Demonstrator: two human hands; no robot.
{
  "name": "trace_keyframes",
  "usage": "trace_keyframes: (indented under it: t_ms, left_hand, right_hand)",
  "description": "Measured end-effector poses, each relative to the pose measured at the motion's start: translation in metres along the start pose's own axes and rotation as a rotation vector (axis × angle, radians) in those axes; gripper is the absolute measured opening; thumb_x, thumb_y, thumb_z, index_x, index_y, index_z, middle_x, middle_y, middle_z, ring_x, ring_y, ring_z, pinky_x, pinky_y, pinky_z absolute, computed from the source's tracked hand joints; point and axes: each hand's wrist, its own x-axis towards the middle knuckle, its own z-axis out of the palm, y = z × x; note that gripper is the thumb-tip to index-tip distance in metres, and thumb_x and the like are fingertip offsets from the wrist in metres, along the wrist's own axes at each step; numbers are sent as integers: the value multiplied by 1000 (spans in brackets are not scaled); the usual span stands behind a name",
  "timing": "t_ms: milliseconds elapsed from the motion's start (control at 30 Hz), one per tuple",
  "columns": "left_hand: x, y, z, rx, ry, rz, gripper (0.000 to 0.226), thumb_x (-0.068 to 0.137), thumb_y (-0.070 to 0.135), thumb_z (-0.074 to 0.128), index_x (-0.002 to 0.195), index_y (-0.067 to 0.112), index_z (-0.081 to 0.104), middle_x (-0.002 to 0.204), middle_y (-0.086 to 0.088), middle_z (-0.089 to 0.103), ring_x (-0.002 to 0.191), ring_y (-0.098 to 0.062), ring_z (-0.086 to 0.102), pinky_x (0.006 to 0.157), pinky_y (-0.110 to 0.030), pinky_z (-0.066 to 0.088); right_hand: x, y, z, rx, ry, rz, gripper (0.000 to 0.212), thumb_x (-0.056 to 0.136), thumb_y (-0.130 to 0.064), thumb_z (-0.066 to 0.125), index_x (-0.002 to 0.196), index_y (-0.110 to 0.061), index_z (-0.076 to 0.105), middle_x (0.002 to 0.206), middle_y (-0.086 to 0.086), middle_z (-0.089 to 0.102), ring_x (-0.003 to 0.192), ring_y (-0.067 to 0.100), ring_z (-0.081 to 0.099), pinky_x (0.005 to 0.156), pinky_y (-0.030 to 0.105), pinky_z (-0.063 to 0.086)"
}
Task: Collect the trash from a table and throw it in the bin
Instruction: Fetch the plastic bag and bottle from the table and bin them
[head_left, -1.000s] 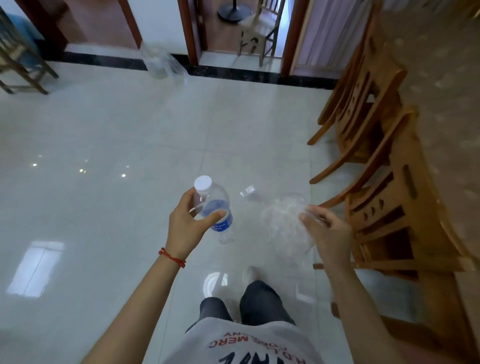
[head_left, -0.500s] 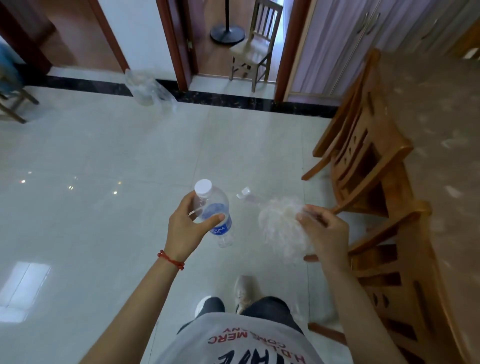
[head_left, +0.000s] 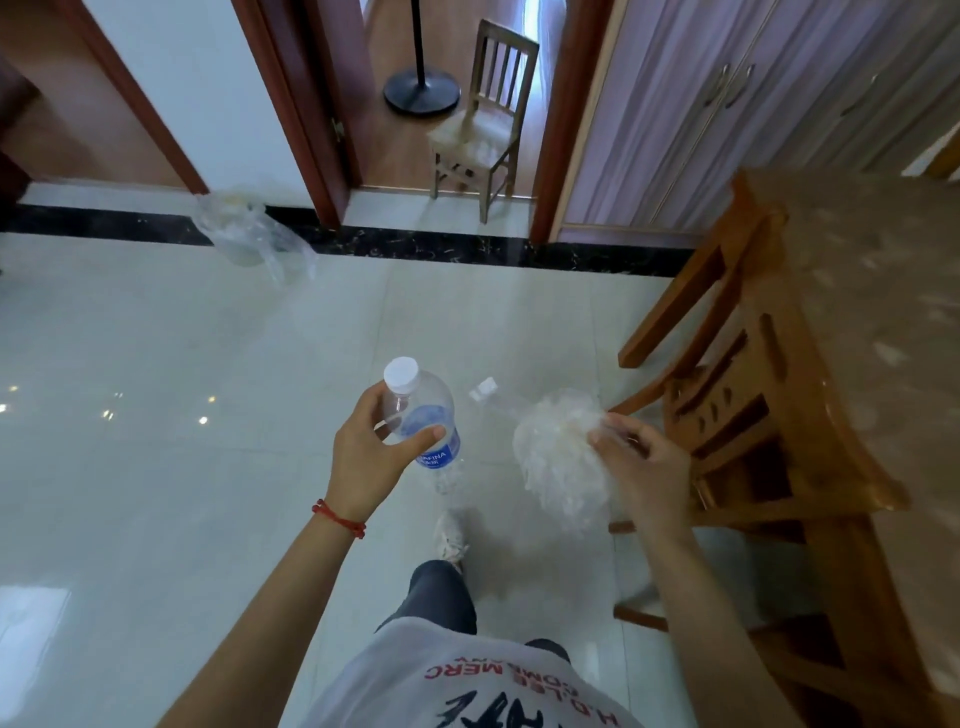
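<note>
The person stood on the pale tiled floor (head_left: 156, 364), one shoe (head_left: 451, 535) forward, both arms held out in front of the body. The left hand (head_left: 371, 462) gripped a clear plastic water bottle (head_left: 423, 421) with a white cap and a blue label, thumb across the label and fingers curled round the far side; the bottle tilted, cap up and away from the body. A red string bracelet (head_left: 337, 518) sat on the left wrist. The right hand (head_left: 641, 467) held a crumpled wad of clear plastic wrap (head_left: 558, 457) pinched in its curled fingers, together with what looked like a second clear bottle (head_left: 493, 399), its white cap pointing toward the first bottle; how that bottle was held could not be made out through the wrap. The two loads were near each other but apart. To the person's right stood the wooden table (head_left: 857, 312) with a wooden chair (head_left: 727, 405) tucked against it. Far ahead on the left, against the wall by the black floor border, stood the bin (head_left: 236, 228), lined with a clear bag, well apart from both hands. Through the doorway ahead a small wooden chair (head_left: 483, 114) and a black lamp base (head_left: 421, 93) were visible.
</note>
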Motion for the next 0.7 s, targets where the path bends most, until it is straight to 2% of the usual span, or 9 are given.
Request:
trace_keyframes:
  t_ms: [167, 267, 400, 533, 633, 700]
  left_hand:
    - [102, 26, 7, 12, -45, 18, 60, 72, 17, 74, 125, 12, 46, 117, 2, 54, 105, -19, 55, 88, -27, 46]
    - [153, 40, 12, 24, -57, 23, 60, 73, 17, 74, 126, 11, 46, 118, 1, 55, 106, -20, 55, 88, -29, 47]
    - [214, 53, 27, 35, -69, 26, 59, 73, 16, 74, 125, 10, 47, 118, -2, 57, 106, -22, 56, 89, -29, 48]
    - [279, 66, 51, 52, -80, 27, 59, 74, 16, 73, 126, 9, 46, 125, -10, 56, 108, -25, 56, 93, -38, 48]
    - [332, 78, 73, 57, -77, 38, 59, 74, 16, 73, 126, 9, 46, 124, -11, 57, 108, -25, 56, 91, -33, 48]
    - [364, 89, 87, 71, -69, 49, 60, 73, 16, 73, 126, 9, 46, 124, -10, 56, 106, -21, 55, 87, -28, 46]
  right_hand:
    - [77, -38, 37, 26, 44, 18, 19, 76, -14, 71, 92, -25, 66, 90, -7, 68, 86, 9, 63, 74, 24, 52]
    - [116, -57, 53, 31, 41, 22, 20, 77, -14, 71, 88, -30, 64, 89, -10, 67, 86, 8, 62, 75, 25, 53]
    - [169, -76, 69, 29, 65, 17, 23, 76, -11, 71, 83, -32, 64, 87, -12, 67, 83, 6, 63, 74, 23, 53]
    - [236, -95, 81, 31, 77, 26, 20, 76, -8, 71, 94, -18, 68, 85, -13, 65, 78, 1, 61, 68, 13, 52]
    - [291, -107, 88, 20, 86, 25, 23, 76, -9, 71, 98, -15, 68, 86, -12, 65, 80, 3, 60, 71, 19, 52]
    - [326, -119, 91, 6, 86, 20, 23, 76, -9, 71, 98, -16, 68, 85, -14, 63, 79, 0, 58, 69, 13, 49]
